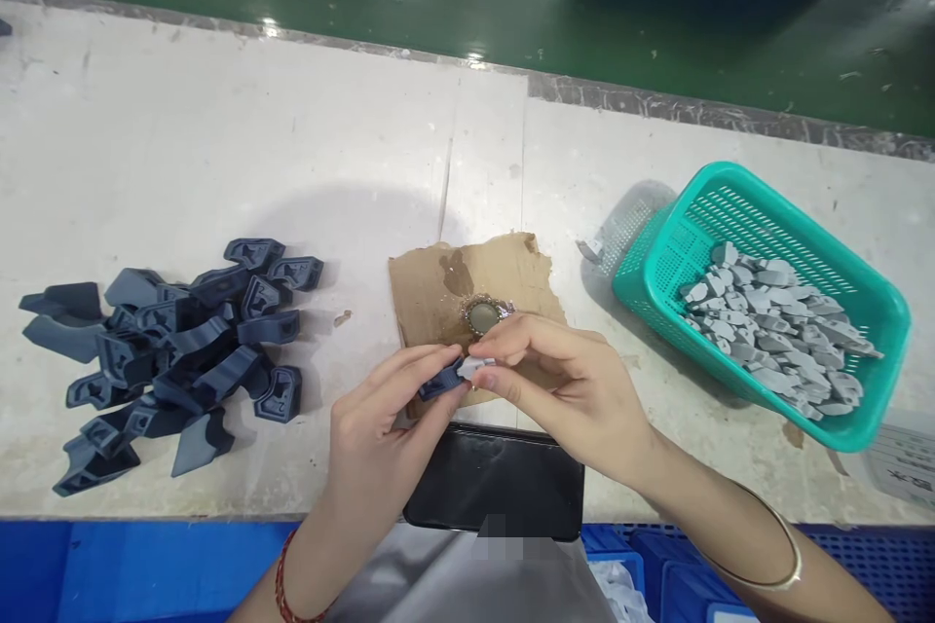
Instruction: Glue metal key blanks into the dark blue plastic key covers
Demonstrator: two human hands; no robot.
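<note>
My left hand (398,414) pinches a dark blue moulded plastic piece (440,382) between thumb and fingers. A small light grey plastic piece (476,366) is gripped by my right hand (566,389), its end against the dark blue piece. How deep the two parts meet is hidden by my fingertips. Just beyond my fingers, a small round dish (483,315) with a wet-looking rim rests on a torn sheet of brown cardboard (424,297), which has dark stains. Below my hands lies a black smartphone (497,487), partly covered by them.
At left, a heap of dark blue plastic pieces (197,331) is spread on the white table (328,146). A green basket (650,258) of light grey pieces (774,321) stands at right, beside a clear perforated container (624,234). Blue bins (679,584) sit below the front edge.
</note>
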